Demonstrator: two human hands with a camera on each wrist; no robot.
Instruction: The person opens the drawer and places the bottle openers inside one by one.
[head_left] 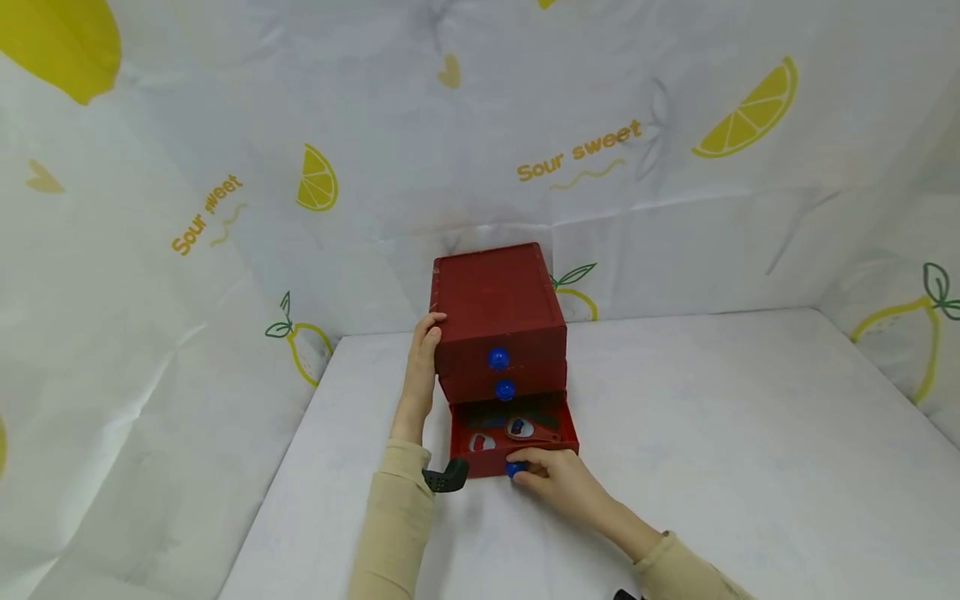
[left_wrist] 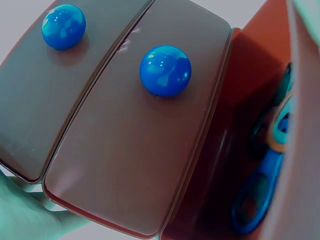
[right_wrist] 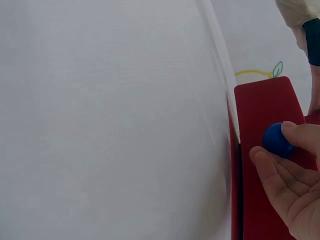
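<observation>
A dark red drawer cabinet [head_left: 495,287] stands on the white table, its bottom drawer [head_left: 480,462] pulled out and its upper two drawers closed. My right hand [head_left: 558,483] pinches the blue knob [right_wrist: 276,140] of that bottom drawer between thumb and fingers. Against the cabinet's left side lies my left hand [head_left: 423,354], fingers extended along the wall; in the left wrist view only part of it shows at the lower left. Inside the drawer are a red-and-white piece [head_left: 482,442] and a handled item with a rounded end [head_left: 522,429], their kinds unclear.
Blue knobs [left_wrist: 165,71] stick out from the two closed drawers. White cloth printed with lemons [head_left: 480,158] hangs behind the cabinet and at both sides. The white tabletop [head_left: 712,433] extends to the right. A black band [head_left: 447,476] sits on the left wrist.
</observation>
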